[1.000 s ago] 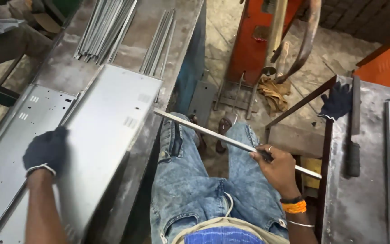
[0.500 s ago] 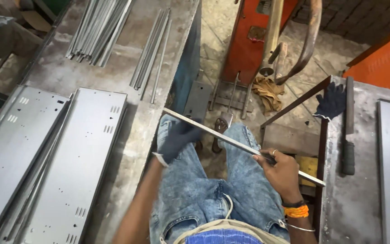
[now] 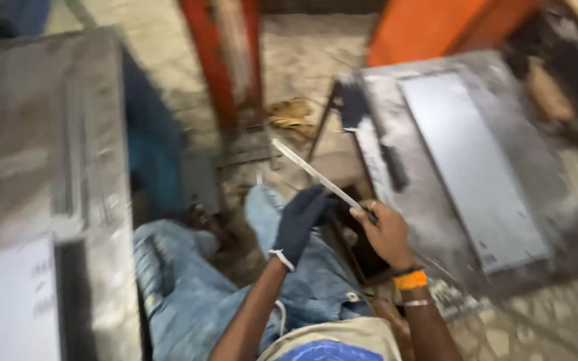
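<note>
both hands [image 3: 342, 224] around metal strip [image 3: 316, 175]

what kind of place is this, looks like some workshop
Most likely a small metal fabrication workshop: a steel-topped bench bears a flat metal sheet, the gloved left hand and bare right hand hold a thin metal strip.

A grey metal sheet [image 3: 469, 167] lies on a steel worktable [image 3: 570, 247], an orange cabinet [image 3: 436, 30] standing just behind it.
</note>
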